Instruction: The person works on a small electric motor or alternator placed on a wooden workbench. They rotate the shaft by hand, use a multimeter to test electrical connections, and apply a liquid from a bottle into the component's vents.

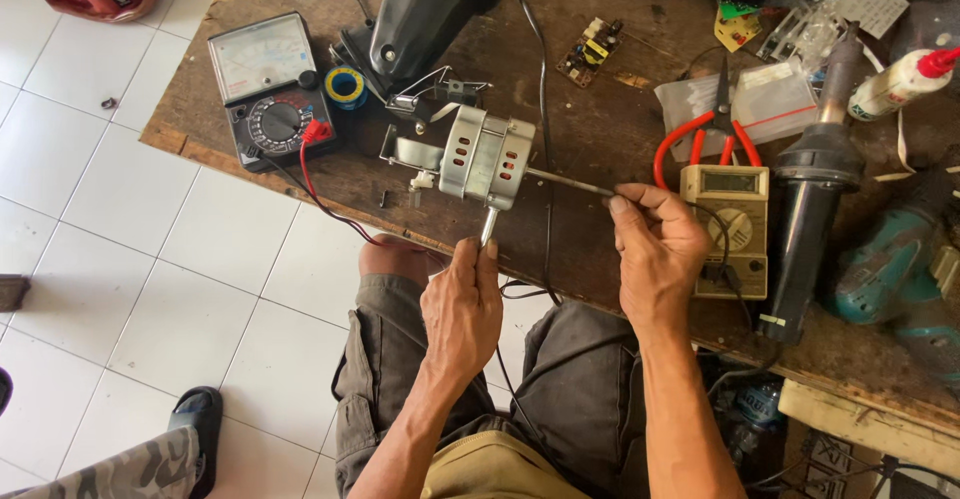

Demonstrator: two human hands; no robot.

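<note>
Silver motor (487, 156) sits on the wooden bench (590, 119). Left hand (462, 309) pinches its near shaft (489, 226), while right hand (655, 249) clamps fingertips on the shaft (570, 181) sticking out right, near a yellow meter (728, 229).

Motor (487, 157): on the workbench (590, 129), near its front edge, between the two hands.
Left hand (462, 304): before the motor, at the shaft end that points toward the person.
Right hand (655, 249): right of the motor, at the tip of the long shaft.
Dial meter (270, 89): left of the motor, at the bench corner.
Second meter (730, 229): just right of the right hand.
Cutters (705, 134): behind the second meter.
Heat gun (810, 189): right of the second meter.
</note>
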